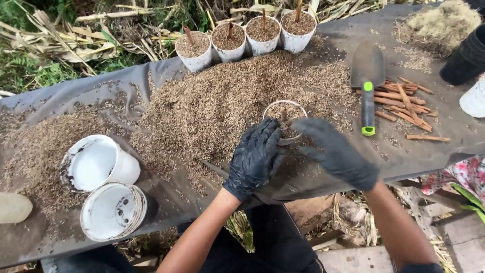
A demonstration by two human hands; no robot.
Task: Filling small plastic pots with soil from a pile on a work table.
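Husk-strewn grey sheet (404, 151): left hand (255, 156), right hand (336, 151) (both gloved) cup white pot (284, 108)

From the head view I logged both black-gloved hands at a small white pot (285, 108) bedded in the husk pile (222, 96): left hand (255, 156) against its near side, right hand (336, 151) blurred beside it. A stick stood in the pot. Four filled pots (242, 36) lined the desk's (76, 96) far edge; a trowel (367, 81) lay by cut sticks (404, 101).

Trowel (368, 86) nr cut sticks (404, 101); 2 empty pots (106, 187).
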